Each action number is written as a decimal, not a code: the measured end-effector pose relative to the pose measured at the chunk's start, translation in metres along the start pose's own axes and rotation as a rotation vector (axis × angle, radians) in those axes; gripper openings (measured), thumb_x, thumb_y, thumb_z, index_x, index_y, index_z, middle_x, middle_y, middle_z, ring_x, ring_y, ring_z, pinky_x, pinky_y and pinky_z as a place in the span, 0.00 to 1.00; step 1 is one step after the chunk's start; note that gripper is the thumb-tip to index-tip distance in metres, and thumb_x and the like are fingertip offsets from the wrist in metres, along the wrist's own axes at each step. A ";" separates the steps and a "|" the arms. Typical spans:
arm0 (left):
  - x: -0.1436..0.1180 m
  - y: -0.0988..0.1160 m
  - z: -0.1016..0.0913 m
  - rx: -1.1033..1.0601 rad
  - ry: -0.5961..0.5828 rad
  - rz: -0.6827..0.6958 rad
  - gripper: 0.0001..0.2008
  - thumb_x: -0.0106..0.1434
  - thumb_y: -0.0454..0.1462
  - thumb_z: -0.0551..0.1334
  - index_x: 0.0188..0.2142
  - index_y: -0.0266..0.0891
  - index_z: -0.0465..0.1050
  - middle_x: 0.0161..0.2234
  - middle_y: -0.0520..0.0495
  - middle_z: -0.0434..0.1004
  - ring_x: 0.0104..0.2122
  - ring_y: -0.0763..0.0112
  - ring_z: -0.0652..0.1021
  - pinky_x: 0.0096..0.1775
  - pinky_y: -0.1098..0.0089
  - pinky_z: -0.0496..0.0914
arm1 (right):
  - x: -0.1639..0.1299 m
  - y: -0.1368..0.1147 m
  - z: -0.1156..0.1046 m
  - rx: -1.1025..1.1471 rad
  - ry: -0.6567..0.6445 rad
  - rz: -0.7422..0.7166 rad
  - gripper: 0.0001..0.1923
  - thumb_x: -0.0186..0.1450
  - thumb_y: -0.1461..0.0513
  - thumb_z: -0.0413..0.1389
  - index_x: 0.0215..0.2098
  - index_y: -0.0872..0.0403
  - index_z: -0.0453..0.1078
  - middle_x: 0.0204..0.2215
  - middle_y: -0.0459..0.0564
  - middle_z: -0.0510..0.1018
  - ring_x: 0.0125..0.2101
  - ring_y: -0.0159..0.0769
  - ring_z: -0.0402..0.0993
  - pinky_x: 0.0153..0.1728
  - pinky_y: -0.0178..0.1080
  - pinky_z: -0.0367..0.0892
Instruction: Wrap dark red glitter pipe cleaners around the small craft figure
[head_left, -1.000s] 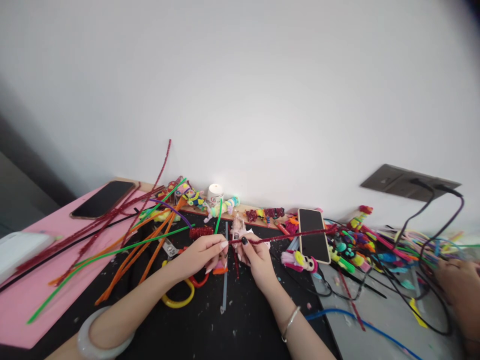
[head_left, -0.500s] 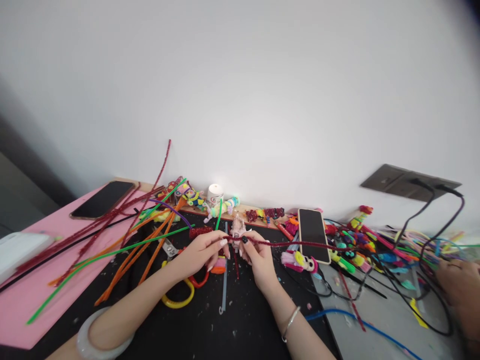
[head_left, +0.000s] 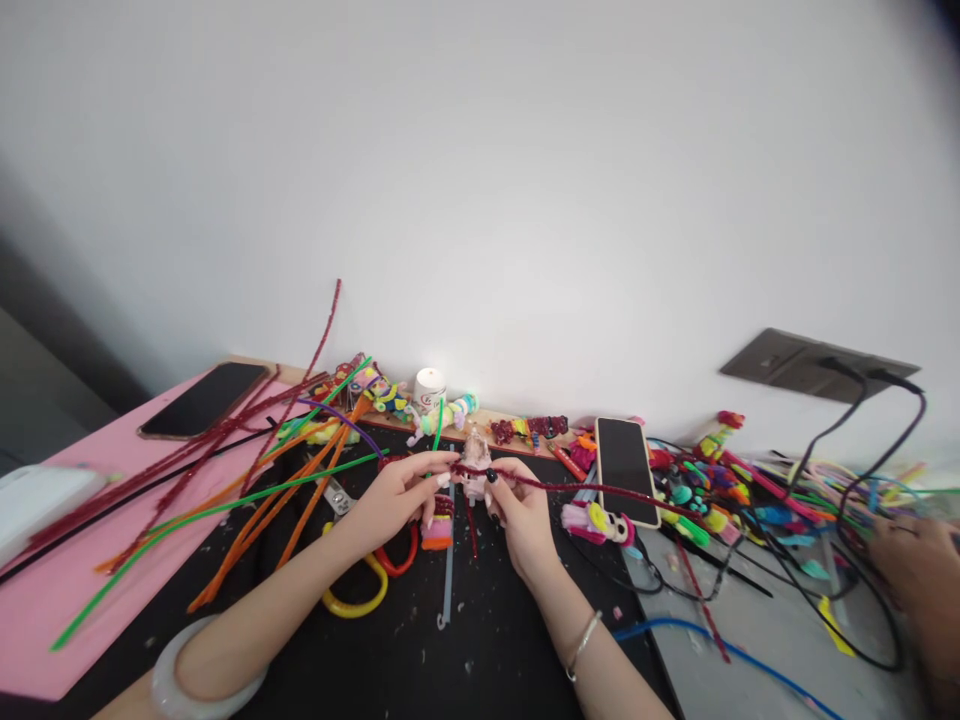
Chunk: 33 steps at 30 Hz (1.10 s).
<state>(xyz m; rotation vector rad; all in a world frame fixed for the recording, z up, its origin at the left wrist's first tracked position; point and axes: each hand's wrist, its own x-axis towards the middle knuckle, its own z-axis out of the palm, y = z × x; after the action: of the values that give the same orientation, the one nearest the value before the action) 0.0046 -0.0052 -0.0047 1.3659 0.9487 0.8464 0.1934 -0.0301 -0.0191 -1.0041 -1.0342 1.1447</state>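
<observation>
Head view: one frame, read from the lower edge upward.
Near field: black work mat, littered with small clippings; a white bangle on the left wrist at lower left, a thin silver bracelet on the right wrist.
Left hand: just left of centre, fingertips pinched shut on the near end of the dark red fuzzy pipe cleaner.
Right hand: centre, thumb and forefinger closed narrowly on the same stem just beside the left pinch; a small pale figure sits between the hands, and whether either holds it cannot be told.
Pipe cleaner position: runs from the pinch rightward across the lower end of a cream-cased phone.
Handling judgement: light, bendable wire core, soft pile, not slippery; it holds a bend, so grip close to the working point.
Mid field: yellow-handled scissors below the left hand; orange and green stems fanned at left.
Far field: pink sheet with a dark phone; white candle by the wall.
Right edge: another person's hand among black cables.
</observation>
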 end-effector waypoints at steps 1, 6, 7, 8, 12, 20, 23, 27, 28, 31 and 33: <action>0.000 -0.001 -0.001 0.000 0.014 0.013 0.21 0.63 0.40 0.60 0.54 0.35 0.73 0.32 0.47 0.82 0.15 0.78 0.71 0.20 0.75 0.58 | 0.001 -0.001 0.000 0.019 0.010 0.015 0.12 0.59 0.52 0.66 0.33 0.50 0.74 0.17 0.39 0.69 0.16 0.24 0.54 0.16 0.31 0.47; 0.002 -0.003 -0.003 -0.011 0.039 0.058 0.17 0.64 0.39 0.61 0.52 0.38 0.75 0.44 0.42 0.82 0.16 0.79 0.73 0.21 0.74 0.63 | 0.001 -0.002 0.002 0.082 0.028 0.052 0.15 0.57 0.52 0.68 0.33 0.53 0.73 0.17 0.38 0.68 0.16 0.24 0.53 0.17 0.30 0.46; 0.002 -0.004 -0.004 -0.015 0.040 0.059 0.17 0.64 0.39 0.61 0.52 0.38 0.75 0.44 0.42 0.82 0.17 0.79 0.74 0.21 0.74 0.64 | 0.001 -0.002 0.002 0.083 0.021 0.055 0.15 0.57 0.52 0.68 0.33 0.53 0.73 0.17 0.38 0.68 0.16 0.24 0.53 0.17 0.30 0.45; 0.002 -0.004 -0.004 -0.021 0.039 0.060 0.17 0.64 0.39 0.61 0.51 0.37 0.75 0.44 0.43 0.82 0.17 0.79 0.73 0.21 0.74 0.65 | 0.001 -0.003 0.003 0.083 0.012 0.059 0.15 0.57 0.52 0.68 0.33 0.53 0.73 0.17 0.38 0.68 0.16 0.24 0.53 0.17 0.30 0.45; 0.003 -0.005 -0.004 -0.052 0.042 0.064 0.15 0.63 0.39 0.62 0.48 0.36 0.75 0.40 0.44 0.82 0.16 0.79 0.73 0.21 0.74 0.65 | 0.000 -0.003 0.004 0.075 -0.028 0.075 0.15 0.57 0.53 0.68 0.32 0.53 0.73 0.17 0.39 0.69 0.16 0.24 0.52 0.17 0.30 0.45; 0.002 -0.003 -0.002 -0.079 0.056 0.069 0.11 0.62 0.37 0.64 0.43 0.36 0.77 0.34 0.49 0.80 0.16 0.80 0.71 0.21 0.74 0.67 | 0.001 -0.005 0.004 0.081 -0.031 0.077 0.14 0.57 0.54 0.68 0.33 0.53 0.73 0.17 0.39 0.69 0.16 0.24 0.53 0.17 0.30 0.46; 0.002 -0.001 -0.002 -0.086 0.053 0.073 0.10 0.62 0.37 0.64 0.43 0.36 0.77 0.35 0.49 0.80 0.16 0.81 0.71 0.21 0.75 0.67 | 0.001 -0.005 0.003 0.073 -0.026 0.074 0.13 0.57 0.54 0.67 0.33 0.53 0.73 0.17 0.38 0.69 0.16 0.24 0.52 0.17 0.30 0.45; 0.002 0.000 -0.002 -0.094 0.034 0.072 0.11 0.62 0.38 0.64 0.43 0.37 0.76 0.37 0.47 0.82 0.16 0.81 0.72 0.21 0.75 0.67 | 0.001 -0.005 0.003 0.066 -0.019 0.074 0.13 0.57 0.55 0.67 0.33 0.53 0.73 0.17 0.38 0.69 0.16 0.24 0.52 0.17 0.30 0.45; 0.002 0.000 -0.002 -0.098 0.031 0.069 0.11 0.62 0.38 0.64 0.44 0.37 0.76 0.38 0.46 0.82 0.16 0.81 0.72 0.21 0.75 0.67 | 0.001 -0.005 0.003 0.064 -0.018 0.072 0.12 0.57 0.55 0.67 0.33 0.53 0.73 0.17 0.38 0.69 0.16 0.24 0.52 0.17 0.30 0.45; 0.002 -0.001 -0.002 -0.109 0.027 0.061 0.12 0.61 0.38 0.65 0.45 0.37 0.76 0.40 0.46 0.82 0.17 0.81 0.73 0.22 0.75 0.67 | 0.001 -0.005 0.003 0.057 -0.022 0.065 0.12 0.57 0.54 0.67 0.32 0.53 0.73 0.17 0.38 0.69 0.16 0.24 0.52 0.17 0.30 0.46; 0.002 -0.002 -0.002 -0.116 0.021 0.055 0.13 0.61 0.38 0.66 0.45 0.37 0.76 0.40 0.46 0.81 0.17 0.81 0.73 0.22 0.75 0.67 | 0.001 -0.005 0.003 0.055 -0.021 0.069 0.12 0.57 0.54 0.67 0.32 0.53 0.73 0.17 0.38 0.69 0.16 0.24 0.52 0.17 0.30 0.46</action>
<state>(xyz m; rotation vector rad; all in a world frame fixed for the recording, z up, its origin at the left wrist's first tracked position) 0.0038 -0.0024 -0.0067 1.2901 0.8676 0.9453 0.1915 -0.0294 -0.0130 -0.9922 -0.9858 1.2360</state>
